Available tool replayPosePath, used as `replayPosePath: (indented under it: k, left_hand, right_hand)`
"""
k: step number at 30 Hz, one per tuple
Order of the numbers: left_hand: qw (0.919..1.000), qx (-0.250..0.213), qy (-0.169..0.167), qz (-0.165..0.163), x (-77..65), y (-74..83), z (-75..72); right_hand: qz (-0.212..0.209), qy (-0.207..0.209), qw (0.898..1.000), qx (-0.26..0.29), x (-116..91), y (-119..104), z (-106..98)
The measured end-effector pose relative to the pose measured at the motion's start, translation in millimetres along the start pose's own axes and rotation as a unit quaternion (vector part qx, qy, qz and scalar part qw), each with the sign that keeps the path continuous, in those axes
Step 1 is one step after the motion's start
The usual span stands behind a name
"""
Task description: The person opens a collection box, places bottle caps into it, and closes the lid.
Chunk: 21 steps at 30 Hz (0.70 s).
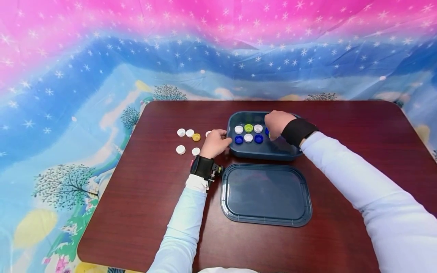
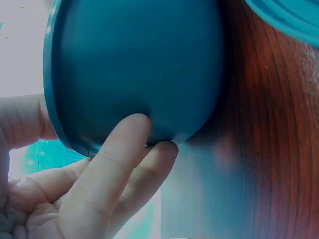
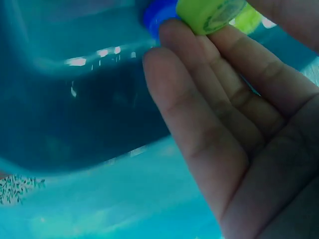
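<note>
A dark blue-grey plastic container (image 1: 263, 154) stands on the table, with white, blue and yellow-green bottle caps in rows on its floor. My left hand (image 1: 216, 143) grips its left end; in the left wrist view, fingers (image 2: 112, 164) press the outer wall and the thumb is at the rim. Inside the container's right half, my right hand (image 1: 278, 122) pinches a yellow-green bottle cap (image 3: 209, 15). That cap is close beside a blue cap (image 3: 158, 17); whether they touch I cannot tell. From the head view my right hand largely hides both.
In front of the container lies its matching lid (image 1: 266, 193). Left of my left hand are several loose white caps (image 1: 180, 149) and a yellow cap (image 1: 196, 137). Patterned cloth (image 1: 205, 57) hangs behind the brown table (image 1: 153, 212).
</note>
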<state>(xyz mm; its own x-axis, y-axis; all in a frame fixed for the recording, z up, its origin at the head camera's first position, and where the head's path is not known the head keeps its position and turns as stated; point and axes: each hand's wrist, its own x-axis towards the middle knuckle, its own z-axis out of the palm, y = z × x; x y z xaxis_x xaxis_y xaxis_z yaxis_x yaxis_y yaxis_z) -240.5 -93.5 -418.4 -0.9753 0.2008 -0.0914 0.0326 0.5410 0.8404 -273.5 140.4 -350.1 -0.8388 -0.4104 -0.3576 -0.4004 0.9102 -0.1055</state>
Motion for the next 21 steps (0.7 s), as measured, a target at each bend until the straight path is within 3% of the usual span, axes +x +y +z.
replayPosePath:
  k: [6, 21]
  left_hand:
    - [1.0000, -0.001, -0.002, -0.002, -1.3, 0.2, -0.3]
    - [0.9999, 0.004, -0.005, -0.009, -0.1, -0.3, -0.4]
  right_hand:
    - [-0.004, -0.023, 1.000, -0.009, 10, -7, 12]
    - [0.004, 0.010, 1.000, -0.008, 25, -8, 30]
